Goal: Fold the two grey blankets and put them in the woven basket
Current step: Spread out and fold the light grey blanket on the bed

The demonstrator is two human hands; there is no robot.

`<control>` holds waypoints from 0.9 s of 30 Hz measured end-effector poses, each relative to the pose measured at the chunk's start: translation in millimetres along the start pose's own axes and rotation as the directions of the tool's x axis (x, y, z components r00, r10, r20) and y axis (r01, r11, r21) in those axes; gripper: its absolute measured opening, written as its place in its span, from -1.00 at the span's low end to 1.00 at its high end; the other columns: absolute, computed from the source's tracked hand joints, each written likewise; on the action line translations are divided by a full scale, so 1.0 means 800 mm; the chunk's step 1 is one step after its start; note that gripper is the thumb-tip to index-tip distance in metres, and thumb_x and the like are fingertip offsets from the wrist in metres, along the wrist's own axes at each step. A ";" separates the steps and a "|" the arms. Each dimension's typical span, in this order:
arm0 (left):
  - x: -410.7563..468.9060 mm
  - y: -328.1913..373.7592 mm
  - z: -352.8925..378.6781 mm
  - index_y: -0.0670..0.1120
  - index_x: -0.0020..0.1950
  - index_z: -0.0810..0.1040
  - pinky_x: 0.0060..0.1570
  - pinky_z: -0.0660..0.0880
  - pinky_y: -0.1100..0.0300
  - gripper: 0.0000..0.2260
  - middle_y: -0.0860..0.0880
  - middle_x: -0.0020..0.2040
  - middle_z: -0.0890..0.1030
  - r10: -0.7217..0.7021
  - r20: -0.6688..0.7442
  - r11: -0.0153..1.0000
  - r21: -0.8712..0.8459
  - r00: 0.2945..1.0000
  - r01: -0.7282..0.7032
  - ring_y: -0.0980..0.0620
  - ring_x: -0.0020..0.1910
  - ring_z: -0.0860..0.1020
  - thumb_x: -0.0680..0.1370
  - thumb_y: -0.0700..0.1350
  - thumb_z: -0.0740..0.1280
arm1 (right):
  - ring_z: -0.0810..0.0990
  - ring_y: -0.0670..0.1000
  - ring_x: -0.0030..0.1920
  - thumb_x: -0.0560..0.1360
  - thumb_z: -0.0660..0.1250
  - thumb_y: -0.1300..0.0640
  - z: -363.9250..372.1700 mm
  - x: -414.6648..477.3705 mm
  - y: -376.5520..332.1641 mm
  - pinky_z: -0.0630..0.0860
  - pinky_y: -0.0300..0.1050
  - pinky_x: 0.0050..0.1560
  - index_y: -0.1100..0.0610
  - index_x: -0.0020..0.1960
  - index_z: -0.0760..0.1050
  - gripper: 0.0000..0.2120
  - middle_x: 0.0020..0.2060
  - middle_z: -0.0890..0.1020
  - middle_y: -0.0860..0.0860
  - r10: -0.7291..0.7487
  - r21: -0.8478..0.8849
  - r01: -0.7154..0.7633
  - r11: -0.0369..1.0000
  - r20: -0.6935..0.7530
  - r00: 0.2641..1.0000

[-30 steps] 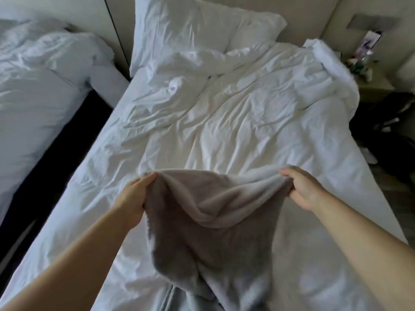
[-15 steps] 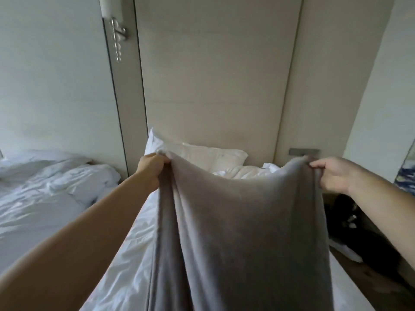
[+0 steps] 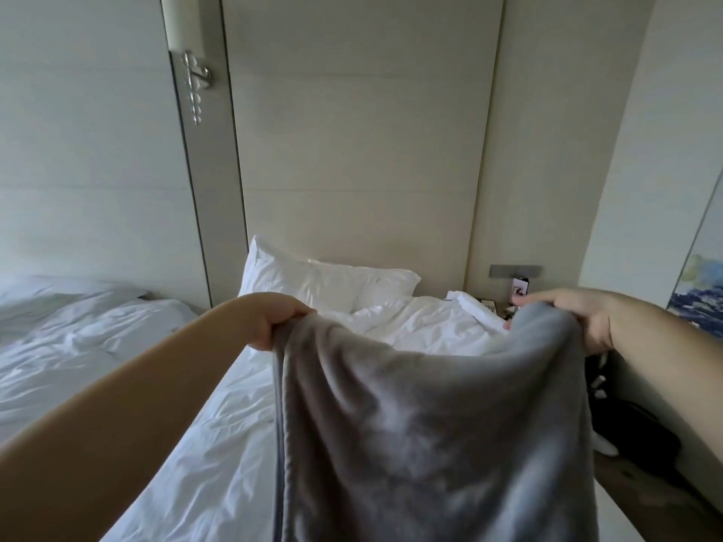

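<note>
Grey blanket: corners are gripped by left hand (9 o'clock) and right hand (3 o'clock). Crooked folding may be caused by the sagging top edge.

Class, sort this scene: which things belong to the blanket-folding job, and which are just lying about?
Job: grey blanket, gripped at its top edge by left hand and right hand. No basket in view.
Lying about: white pillow, white duvet, wall lamp, dark bag.
</note>
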State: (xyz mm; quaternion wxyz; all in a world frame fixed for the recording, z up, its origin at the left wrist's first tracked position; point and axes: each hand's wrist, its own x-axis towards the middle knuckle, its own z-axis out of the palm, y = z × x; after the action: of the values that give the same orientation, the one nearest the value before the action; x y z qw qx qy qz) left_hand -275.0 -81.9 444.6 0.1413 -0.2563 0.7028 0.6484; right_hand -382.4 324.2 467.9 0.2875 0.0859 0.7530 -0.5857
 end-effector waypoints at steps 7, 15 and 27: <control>0.017 -0.082 0.032 -0.19 0.03 0.55 0.11 0.55 0.07 -0.56 -0.12 0.09 0.65 -0.203 -0.157 0.704 0.663 0.967 0.255 -0.05 0.07 0.60 0.41 0.15 0.48 | 0.68 0.20 -0.09 0.30 0.44 0.21 0.030 0.006 0.016 0.60 0.07 -0.10 0.29 0.05 0.60 -0.67 -0.04 0.68 0.24 0.077 -0.219 -0.066 0.974 0.043 0.996; 0.020 -0.110 0.016 -0.25 0.06 0.55 0.14 0.54 0.00 -0.81 -0.19 0.03 0.65 -0.274 -0.183 0.715 0.618 0.944 0.327 -0.13 0.13 0.60 0.52 -0.15 0.36 | 0.48 0.23 0.22 0.44 0.33 0.35 0.011 0.045 0.079 0.40 0.09 0.27 0.37 0.24 0.45 -0.63 0.25 0.52 0.26 0.293 -0.647 -0.425 0.632 -0.309 0.905; 0.036 -0.001 -0.028 -0.07 -0.28 0.30 -0.39 0.37 0.29 -0.80 -0.01 -0.39 0.26 0.333 -0.388 0.604 -0.613 0.860 -0.510 0.11 -0.46 0.31 0.51 -0.29 0.05 | 0.52 -0.22 -0.45 0.66 0.08 0.22 -0.008 0.026 0.003 0.42 -0.45 -0.16 0.05 -0.24 0.36 -0.69 -0.44 0.53 -0.10 -0.452 0.590 0.646 0.484 -0.464 0.762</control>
State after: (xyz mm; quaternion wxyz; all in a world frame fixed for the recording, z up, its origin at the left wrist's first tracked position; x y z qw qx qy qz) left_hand -295.3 -109.1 431.4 -0.2078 -0.1904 0.4572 0.8435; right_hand -400.3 326.7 456.0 -0.0705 0.0163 0.4752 -0.8769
